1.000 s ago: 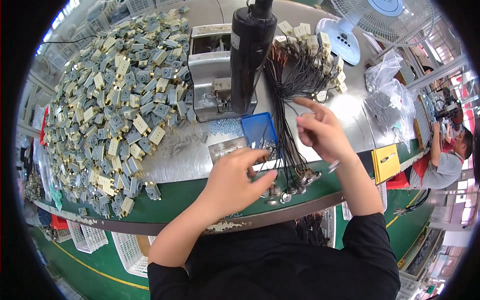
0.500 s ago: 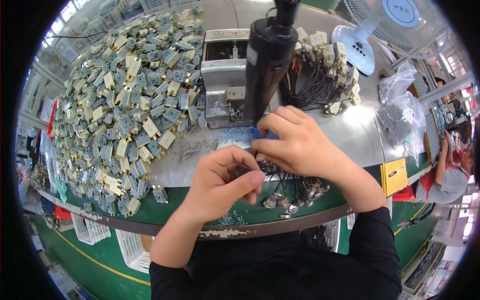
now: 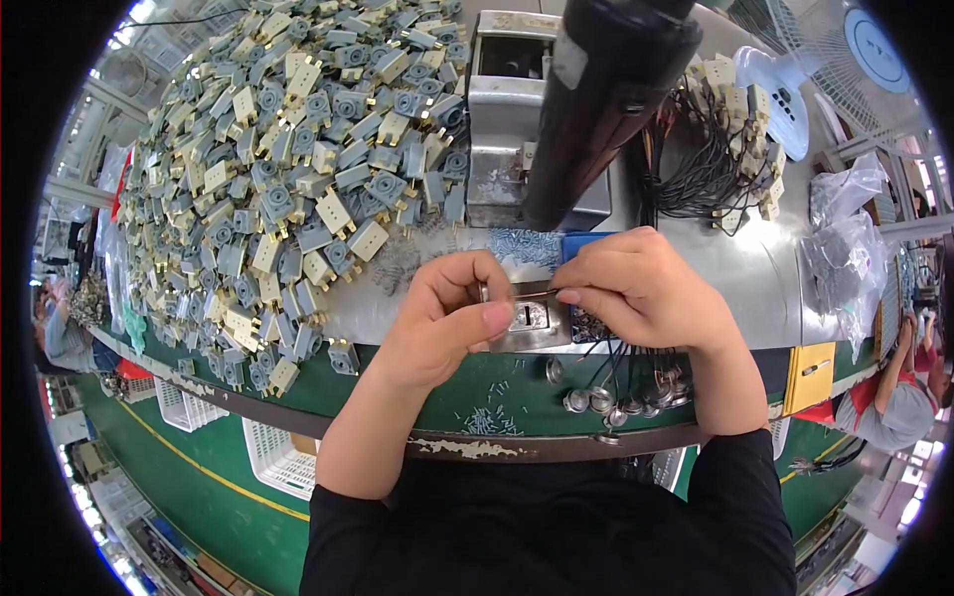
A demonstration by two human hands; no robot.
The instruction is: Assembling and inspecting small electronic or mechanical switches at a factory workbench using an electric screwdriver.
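My left hand (image 3: 442, 318) is closed in a pinch; a bit of metal shows between thumb and forefinger, most of it hidden. Across from it my right hand (image 3: 661, 293) pinches a thin brownish wire (image 3: 537, 294), which stretches toward the left fingertips. Beneath the gap between both hands lies a metal block with a dark slot (image 3: 528, 316). Just beyond are small silvery screws (image 3: 517, 243) and a blue piece (image 3: 579, 241), partly covered by the right hand. Black leads with round metal ends (image 3: 601, 399) hang below the right hand.
A thick black cylindrical tool (image 3: 616, 99) hangs over a metal machine (image 3: 497, 129). Grey-and-cream plug housings (image 3: 288, 169) are heaped at left, beside loose springs (image 3: 397, 263). Wired housings (image 3: 735, 149), a fan (image 3: 785, 99) and a plastic bag (image 3: 845, 248) stand right. More screws (image 3: 490, 422) lie near the edge.
The view has shifted, so the bench sits farther right. My right hand has drawn back from the blue piece, and a thin wire now shows between my hands above the slotted block.
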